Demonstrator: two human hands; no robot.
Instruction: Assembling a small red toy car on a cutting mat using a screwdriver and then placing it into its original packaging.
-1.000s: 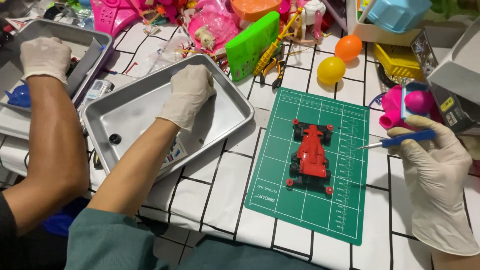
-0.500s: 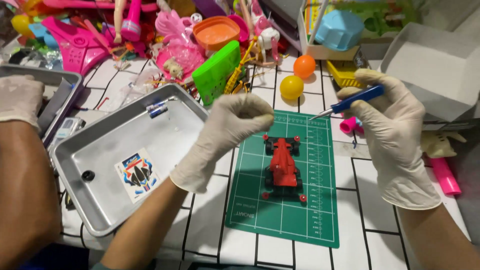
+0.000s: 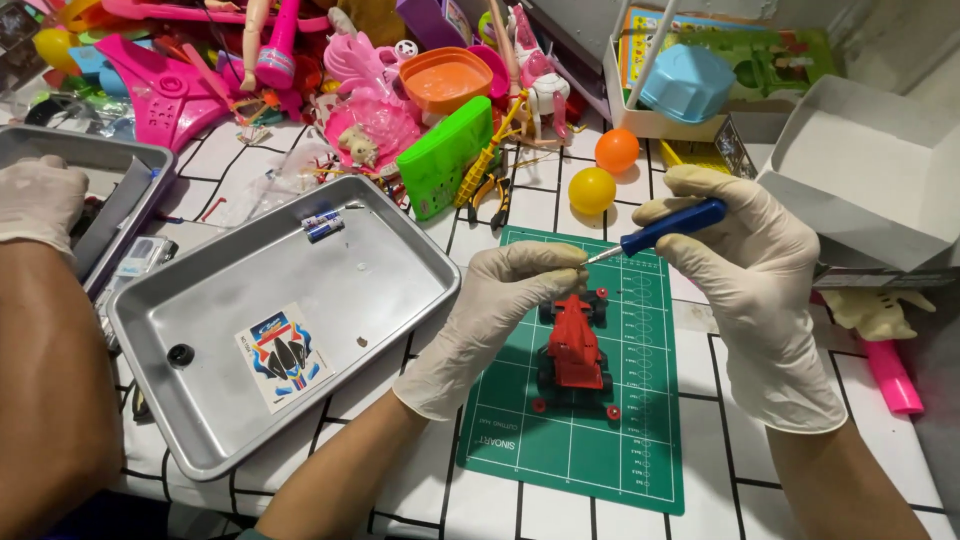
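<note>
screwdriver (image 3: pixel 668 227) gripped in raised right hand (image 3: pixel 757 290)

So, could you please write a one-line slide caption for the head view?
Gloved left hand meets the tip of a blue screwdriver held by the right hand above a red toy car.

Tray (image 3: pixel 400 262) on the left looks like brushed metal, dull sheen. Red toy car (image 3: pixel 574 350) is glossy plastic, sitting on a matt green cutting mat (image 3: pixel 640 440). Gloves on both hands look like thin smooth latex.

Left hand (image 3: pixel 510 300) pinched, right hand (image 3: pixel 745 265) gripping.
</note>
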